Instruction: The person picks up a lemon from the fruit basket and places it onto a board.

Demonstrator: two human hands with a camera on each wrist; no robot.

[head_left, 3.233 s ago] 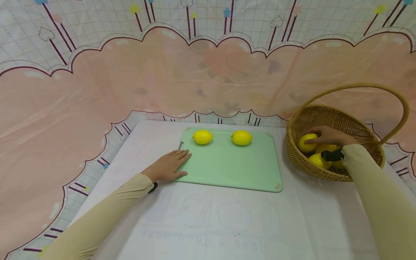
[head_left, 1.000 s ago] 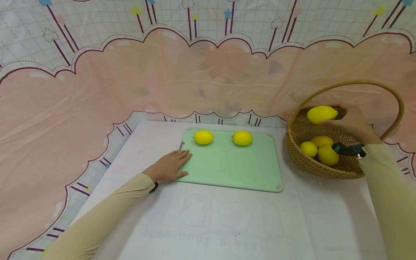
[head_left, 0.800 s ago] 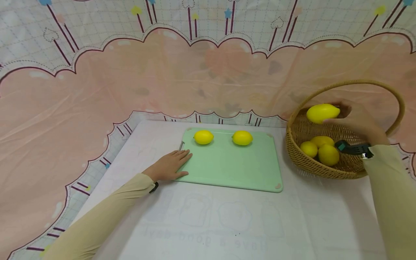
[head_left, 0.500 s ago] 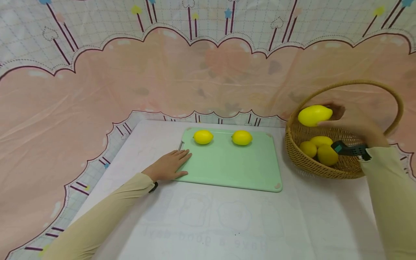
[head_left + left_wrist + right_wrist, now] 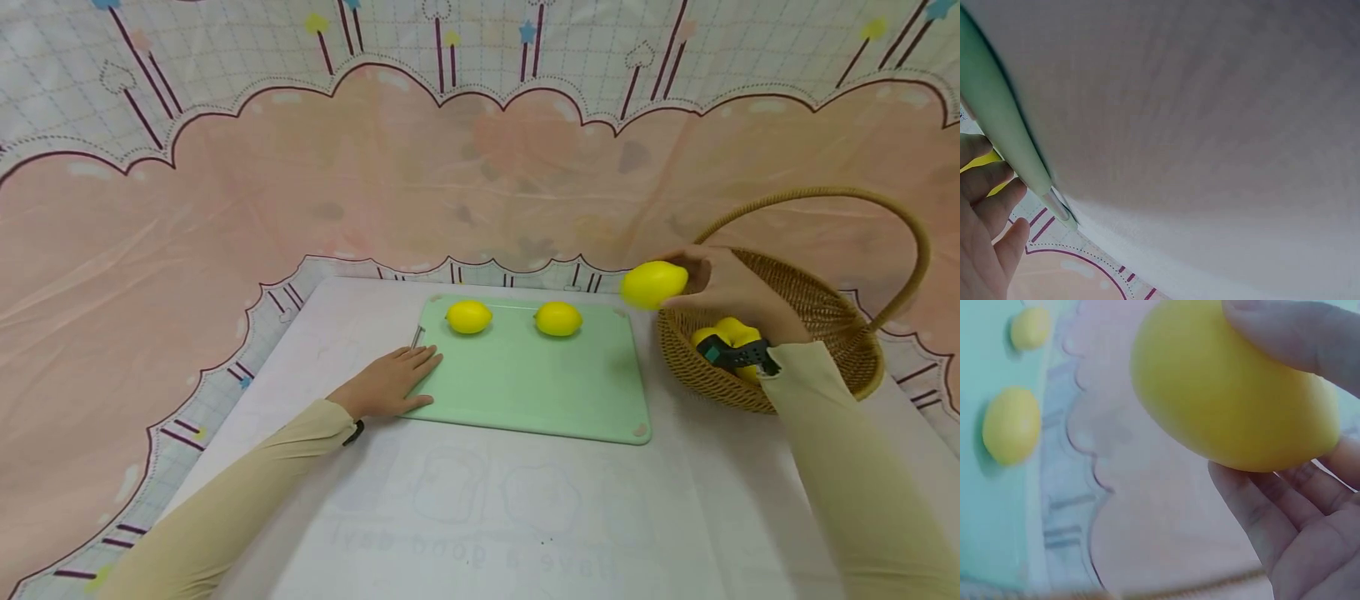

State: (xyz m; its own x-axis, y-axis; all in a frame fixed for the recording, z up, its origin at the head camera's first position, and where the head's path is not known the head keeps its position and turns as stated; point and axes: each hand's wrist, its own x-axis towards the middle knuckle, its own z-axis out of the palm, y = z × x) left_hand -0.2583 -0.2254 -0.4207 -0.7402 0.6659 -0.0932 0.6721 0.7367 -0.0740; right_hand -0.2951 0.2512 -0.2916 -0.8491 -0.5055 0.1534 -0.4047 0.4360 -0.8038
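In the head view my right hand (image 5: 731, 287) holds a yellow lemon (image 5: 651, 285) between thumb and fingers, raised at the left rim of the wicker basket (image 5: 832, 321). The right wrist view shows this lemon (image 5: 1229, 387) large, the thumb on one side and the fingers on the other. My left hand (image 5: 390, 383) lies flat with its fingers spread over the left edge of the pale green cutting board (image 5: 525, 379). Two lemons, one on the left (image 5: 468, 317) and one on the right (image 5: 558, 319), rest along the board's far side.
More lemons (image 5: 733, 332) lie inside the basket, partly hidden by my right wrist. An arched handle (image 5: 817, 193) rises over the basket. A patterned cloth (image 5: 487, 183) hangs behind the white-covered table (image 5: 480, 517).
The right hand has lifted a lemon out of the basket and carried it left, past the rim toward the board. The left hand and the two lemons on the board stay put.
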